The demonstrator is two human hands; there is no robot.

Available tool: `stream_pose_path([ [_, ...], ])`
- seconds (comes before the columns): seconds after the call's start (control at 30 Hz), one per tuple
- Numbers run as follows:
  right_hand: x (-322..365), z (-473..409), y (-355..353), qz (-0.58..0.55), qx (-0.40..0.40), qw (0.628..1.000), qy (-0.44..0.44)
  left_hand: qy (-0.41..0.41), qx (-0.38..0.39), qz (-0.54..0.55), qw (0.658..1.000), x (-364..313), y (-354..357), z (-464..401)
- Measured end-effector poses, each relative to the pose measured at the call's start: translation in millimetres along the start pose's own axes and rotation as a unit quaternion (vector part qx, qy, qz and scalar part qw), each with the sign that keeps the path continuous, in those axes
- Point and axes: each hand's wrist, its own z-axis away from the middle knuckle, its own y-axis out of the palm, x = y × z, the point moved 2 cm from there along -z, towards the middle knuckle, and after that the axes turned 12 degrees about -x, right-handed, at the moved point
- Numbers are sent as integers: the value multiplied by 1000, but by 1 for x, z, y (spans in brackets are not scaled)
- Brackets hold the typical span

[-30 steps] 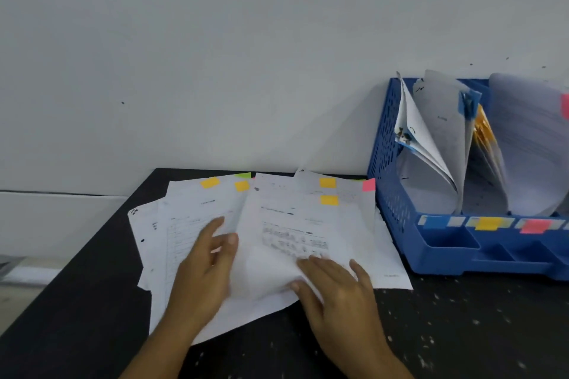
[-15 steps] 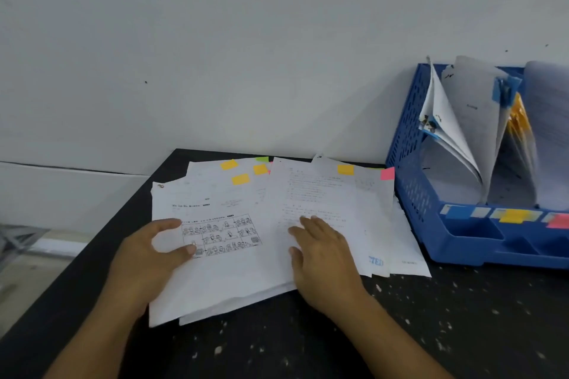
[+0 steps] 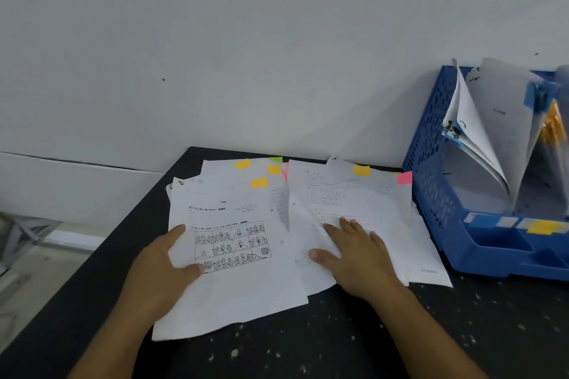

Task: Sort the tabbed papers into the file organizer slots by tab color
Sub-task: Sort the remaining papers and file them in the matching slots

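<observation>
Two hands work a loose spread of white tabbed papers (image 3: 354, 194) on the black table (image 3: 338, 348), left of one blue file organizer (image 3: 492, 249). Visible tabs: four yellow, one green at the far edge, one pink at the far right, with more pink peeking mid-pile. The nearest sheet (image 3: 234, 255) carries a yellow tab (image 3: 259, 182) and a printed grid of small drawings. The left hand (image 3: 163, 268) pinches its left edge, thumb on top. The right hand (image 3: 357, 252) lies flat, fingers spread, pressing the right-hand sheets. The organizer holds upright curled papers; blue, white and yellow labels mark its near rim
</observation>
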Motion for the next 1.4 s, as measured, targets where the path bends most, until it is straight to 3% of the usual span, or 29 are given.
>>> stream_pose_path([
  [0.13,2,-1,-14,-135,-97,983,78,4,-5,12,1000,1,0,2],
  [0.27,25,12,-26,-267,-58,961,43,8,-23,44,999,-9,2,7],
  [0.4,65,30,-27,-228,-8,971,-74,-29,-10,136,990,-22,3,19],
  [0.53,91,41,-8,-165,26,976,-140,-88,13,267,959,-33,-2,25],
  [0.67,101,48,4,-156,62,973,-158,-50,45,229,971,-23,1,20],
  [0.77,95,42,-1,-217,-32,971,-95,-41,27,166,985,-10,0,14],
  [0.87,78,31,-8,-180,-127,975,-11,-45,12,139,989,-1,-2,8],
  [1.03,60,21,-17,-209,-40,971,104,-49,31,235,970,-9,5,13],
  [1.23,40,16,-36,-329,30,922,201,-32,63,296,952,-21,20,19],
  [1.4,15,19,-44,-390,38,889,238,-11,96,323,941,-38,29,28],
])
